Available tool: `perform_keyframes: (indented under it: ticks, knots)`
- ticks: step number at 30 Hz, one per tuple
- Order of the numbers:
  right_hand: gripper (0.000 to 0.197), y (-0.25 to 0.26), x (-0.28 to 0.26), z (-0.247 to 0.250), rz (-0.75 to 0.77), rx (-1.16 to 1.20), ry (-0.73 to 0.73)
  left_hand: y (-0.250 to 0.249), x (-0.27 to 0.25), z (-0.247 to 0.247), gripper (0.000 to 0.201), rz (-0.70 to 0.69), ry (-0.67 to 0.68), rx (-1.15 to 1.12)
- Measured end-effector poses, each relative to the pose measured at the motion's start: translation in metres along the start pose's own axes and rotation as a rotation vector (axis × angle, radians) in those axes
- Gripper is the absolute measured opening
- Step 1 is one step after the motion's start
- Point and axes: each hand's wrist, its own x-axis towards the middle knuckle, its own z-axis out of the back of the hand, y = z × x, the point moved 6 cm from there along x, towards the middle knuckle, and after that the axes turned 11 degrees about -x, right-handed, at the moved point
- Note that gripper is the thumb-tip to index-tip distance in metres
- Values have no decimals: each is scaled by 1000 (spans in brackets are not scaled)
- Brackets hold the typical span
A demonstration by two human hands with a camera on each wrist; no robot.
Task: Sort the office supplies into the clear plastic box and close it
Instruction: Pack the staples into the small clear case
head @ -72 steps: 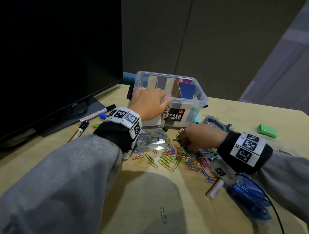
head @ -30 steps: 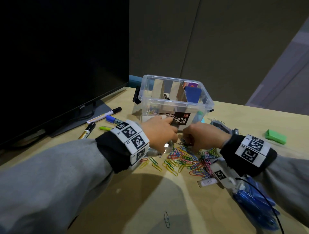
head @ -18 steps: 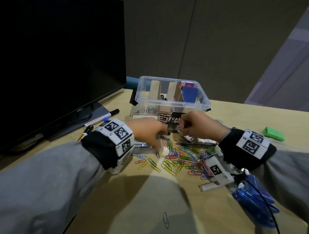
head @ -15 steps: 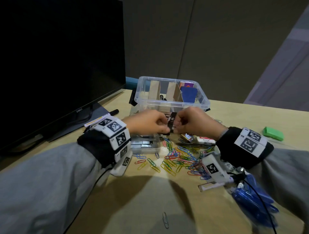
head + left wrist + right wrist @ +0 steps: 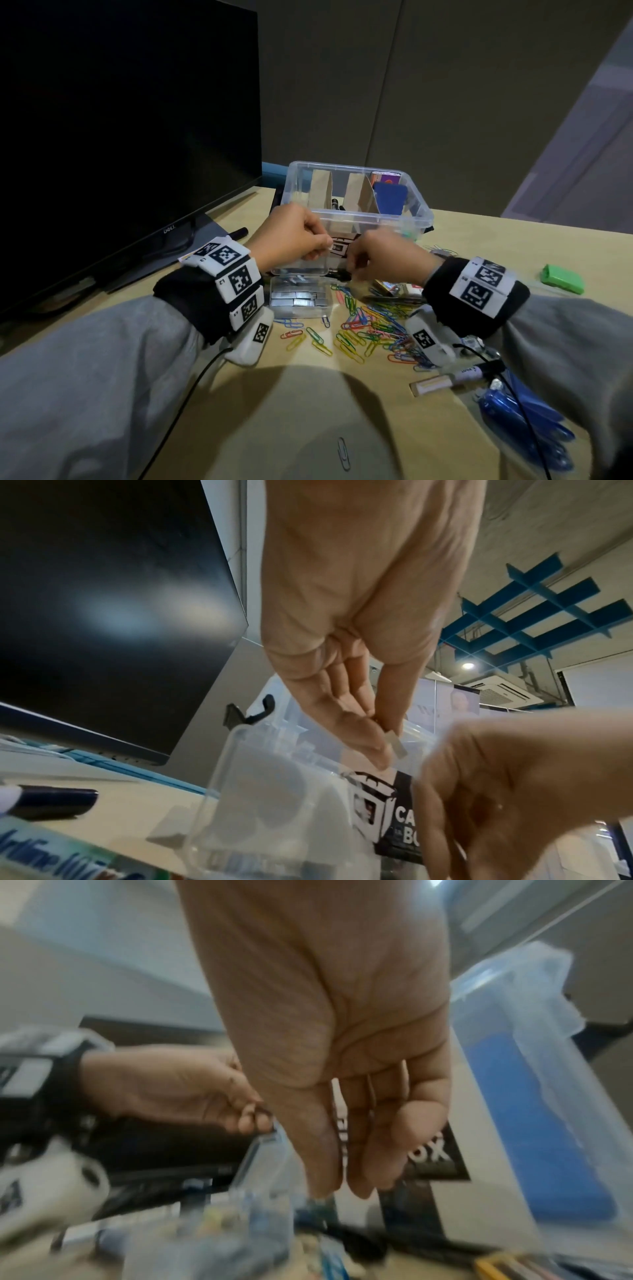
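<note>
The clear plastic box (image 5: 356,219) stands open at the back of the table, with cardboard dividers and a blue item inside. In front of it lies a small clear case (image 5: 299,303) full of staples. Its lid (image 5: 301,269) stands raised. My left hand (image 5: 325,243) pinches the lid's top edge between thumb and forefinger; the same left-hand (image 5: 387,739) pinch shows in the left wrist view. My right hand (image 5: 352,267) hovers just right of the lid with fingers and thumb bunched (image 5: 342,1185). That view is blurred, so whether it holds anything is unclear. Coloured paper clips (image 5: 363,325) lie scattered below it.
A dark monitor (image 5: 120,120) fills the left. A black marker (image 5: 239,233) lies by its stand. A marker (image 5: 455,378) and blue pens (image 5: 524,435) lie near right. A green item (image 5: 561,279) sits far right. One paper clip (image 5: 343,454) lies near me.
Both hands rose from the paper clips and the small case and met in front of the box. The case's lid now stands up in my left fingers.
</note>
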Motion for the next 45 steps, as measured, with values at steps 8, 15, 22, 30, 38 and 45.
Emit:
perform_keyframes:
  ticks: [8, 15, 22, 30, 38, 45]
  knots:
    - [18, 19, 22, -17, 74, -139, 167, 13, -8, 13, 4, 29, -12, -4]
    - [18, 28, 32, -26, 2, -174, 107, 21, -11, 16, 9, 65, -7, -103]
    - [4, 17, 26, -29, 52, -156, 203, 26, -15, 17, 3, 101, -11, -154]
    - [2, -3, 7, -25, 45, 5, 169, 22, -18, 2, 10, 137, 56, -256]
    - [20, 14, 8, -33, 46, -200, 226, 19, -21, -6, 9, 161, 55, -230]
    - [13, 9, 7, -30, 35, -143, 184, 24, -24, -6, 14, 221, 84, -272]
